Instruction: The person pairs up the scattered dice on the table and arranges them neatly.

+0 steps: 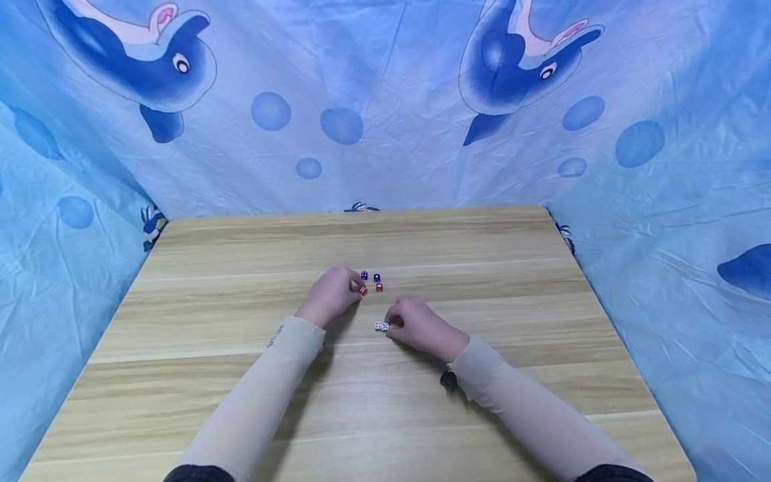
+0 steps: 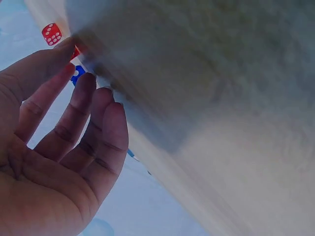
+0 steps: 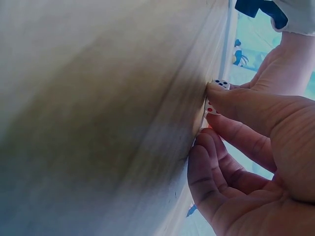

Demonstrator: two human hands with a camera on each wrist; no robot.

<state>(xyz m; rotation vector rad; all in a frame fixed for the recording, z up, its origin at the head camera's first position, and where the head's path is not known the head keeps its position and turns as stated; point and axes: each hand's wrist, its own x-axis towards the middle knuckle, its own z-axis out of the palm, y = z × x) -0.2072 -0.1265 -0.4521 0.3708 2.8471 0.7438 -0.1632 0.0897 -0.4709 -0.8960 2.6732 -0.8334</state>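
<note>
My left hand (image 1: 330, 294) pinches a red die (image 1: 363, 290) between thumb and index finger. In the left wrist view, those fingers partly cover this die (image 2: 75, 53). Beside it on the table lies a second red die (image 1: 379, 287). Just behind are two blue dice, one on the left (image 1: 364, 275) and one on the right (image 1: 377, 277). Nearer to me, my right hand (image 1: 421, 326) holds a white die (image 1: 385, 327) by thumb and index finger. Another white die (image 1: 378, 326) is right against its left side.
All the dice are on a wood-grain table (image 1: 211, 281). Blue curtains with cartoon dolphins (image 1: 391, 167) hang behind the table and along both sides. A dark object (image 1: 448, 380) sits beneath the right cuff.
</note>
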